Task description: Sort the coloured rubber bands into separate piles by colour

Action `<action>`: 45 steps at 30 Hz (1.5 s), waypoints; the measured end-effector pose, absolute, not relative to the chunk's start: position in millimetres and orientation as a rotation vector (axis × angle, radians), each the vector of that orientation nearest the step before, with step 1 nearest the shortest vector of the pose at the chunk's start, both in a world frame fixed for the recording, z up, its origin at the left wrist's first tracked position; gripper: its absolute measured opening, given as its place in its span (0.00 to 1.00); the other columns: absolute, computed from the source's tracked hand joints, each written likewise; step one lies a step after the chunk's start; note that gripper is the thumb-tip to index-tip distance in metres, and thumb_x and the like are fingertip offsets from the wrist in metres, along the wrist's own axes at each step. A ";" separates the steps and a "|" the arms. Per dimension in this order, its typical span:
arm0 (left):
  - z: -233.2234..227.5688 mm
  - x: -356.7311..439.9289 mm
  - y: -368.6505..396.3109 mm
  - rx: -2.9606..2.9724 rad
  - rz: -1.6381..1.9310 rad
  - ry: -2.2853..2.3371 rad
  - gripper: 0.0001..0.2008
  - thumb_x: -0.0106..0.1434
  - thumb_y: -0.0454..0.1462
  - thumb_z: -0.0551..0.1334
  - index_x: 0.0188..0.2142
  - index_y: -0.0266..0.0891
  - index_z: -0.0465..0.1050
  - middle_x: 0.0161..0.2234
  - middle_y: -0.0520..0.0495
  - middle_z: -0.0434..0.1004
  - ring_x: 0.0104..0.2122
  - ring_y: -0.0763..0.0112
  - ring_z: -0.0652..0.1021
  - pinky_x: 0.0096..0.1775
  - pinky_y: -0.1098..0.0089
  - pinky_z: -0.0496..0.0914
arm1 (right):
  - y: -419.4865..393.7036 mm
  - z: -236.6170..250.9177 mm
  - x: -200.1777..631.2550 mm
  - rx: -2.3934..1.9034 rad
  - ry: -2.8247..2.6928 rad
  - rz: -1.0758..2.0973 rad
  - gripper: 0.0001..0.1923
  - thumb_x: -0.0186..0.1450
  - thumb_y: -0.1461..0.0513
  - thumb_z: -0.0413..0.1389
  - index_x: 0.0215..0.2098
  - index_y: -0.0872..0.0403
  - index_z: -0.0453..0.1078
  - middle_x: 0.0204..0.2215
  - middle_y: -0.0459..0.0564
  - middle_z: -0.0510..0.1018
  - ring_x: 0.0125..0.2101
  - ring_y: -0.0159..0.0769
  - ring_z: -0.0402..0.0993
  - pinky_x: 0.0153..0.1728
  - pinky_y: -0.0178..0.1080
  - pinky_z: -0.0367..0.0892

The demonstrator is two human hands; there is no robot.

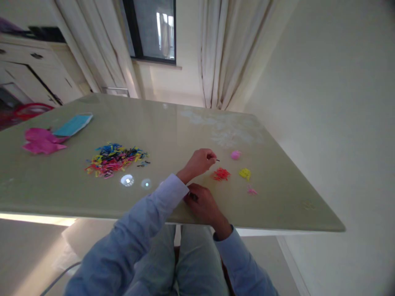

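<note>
View from the head camera over a pale green table point(173, 123). The left hand point(199, 162) is raised just above the tabletop, its fingertips pinched narrowly on a small black band point(217, 160) that juts out to the right of them. The right hand point(202, 203) rests curled on the table near the front edge, below the left wrist; whether it encloses anything cannot be told. To the right of the left hand lie four small sorted heaps: a red heap point(221, 174) nearest the fingers, a yellow heap point(245, 173) beside it, a pink heap point(235, 155) above, and a few pink bands point(251, 190) below. Well apart to the left lies a large mixed pile of coloured bands point(115, 159). A magenta bag point(41, 141) and a blue packet point(73, 124) lie at the far left.
</note>
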State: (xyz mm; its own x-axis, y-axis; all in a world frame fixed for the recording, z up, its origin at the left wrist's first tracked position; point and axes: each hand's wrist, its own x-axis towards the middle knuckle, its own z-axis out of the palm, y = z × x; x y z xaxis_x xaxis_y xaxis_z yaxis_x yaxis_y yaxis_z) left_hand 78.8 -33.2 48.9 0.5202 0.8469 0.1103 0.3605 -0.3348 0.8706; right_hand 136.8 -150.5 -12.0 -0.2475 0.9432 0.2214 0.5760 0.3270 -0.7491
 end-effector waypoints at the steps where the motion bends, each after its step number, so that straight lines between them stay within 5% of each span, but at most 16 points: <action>1: 48.4 87.4 -29.1 1.979 0.686 0.988 0.05 0.60 0.30 0.61 0.33 0.32 0.77 0.26 0.48 0.78 0.20 0.80 0.71 0.27 0.76 0.66 | -150.9 -11.1 136.2 -1.347 -1.937 0.703 0.05 0.61 0.68 0.55 0.32 0.56 0.74 0.28 0.48 0.77 0.28 0.32 0.69 0.31 0.33 0.61; 6: 39.6 119.9 -7.5 2.164 0.576 0.967 0.09 0.60 0.28 0.60 0.35 0.32 0.80 0.30 0.45 0.81 0.21 0.77 0.74 0.32 0.73 0.70 | -152.9 -7.1 133.8 -1.321 -1.931 0.706 0.05 0.61 0.69 0.55 0.32 0.56 0.74 0.28 0.48 0.77 0.27 0.32 0.68 0.30 0.33 0.59; 15: 20.8 139.0 8.4 2.440 0.445 0.945 0.13 0.60 0.29 0.59 0.38 0.37 0.82 0.39 0.42 0.83 0.39 0.67 0.79 0.49 0.65 0.71 | -152.5 -9.1 132.1 -1.383 -1.958 0.689 0.05 0.61 0.69 0.56 0.33 0.56 0.74 0.30 0.50 0.78 0.29 0.33 0.69 0.32 0.34 0.59; 34: 17.6 125.0 7.2 2.478 0.468 1.017 0.12 0.63 0.31 0.57 0.41 0.37 0.79 0.42 0.40 0.81 0.43 0.62 0.78 0.48 0.63 0.69 | -153.9 -5.7 134.5 -1.350 -1.935 0.735 0.07 0.62 0.68 0.56 0.35 0.55 0.76 0.33 0.50 0.80 0.32 0.35 0.73 0.35 0.34 0.63; 45: 26.4 37.5 -11.4 2.326 0.781 1.111 0.11 0.63 0.34 0.58 0.36 0.36 0.80 0.36 0.42 0.82 0.34 0.67 0.78 0.43 0.68 0.70 | -154.1 -7.6 141.8 -1.285 -1.886 0.781 0.05 0.65 0.64 0.57 0.36 0.53 0.76 0.32 0.48 0.79 0.32 0.33 0.73 0.36 0.35 0.65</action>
State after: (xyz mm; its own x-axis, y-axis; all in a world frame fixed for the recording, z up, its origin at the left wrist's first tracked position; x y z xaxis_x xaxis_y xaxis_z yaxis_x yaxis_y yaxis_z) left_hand 37.5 -11.4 26.4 0.5166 0.8029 0.2974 0.5519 -0.5778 0.6012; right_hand 141.8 -154.1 -7.6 -0.2502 0.9429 0.2199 0.5118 0.3216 -0.7966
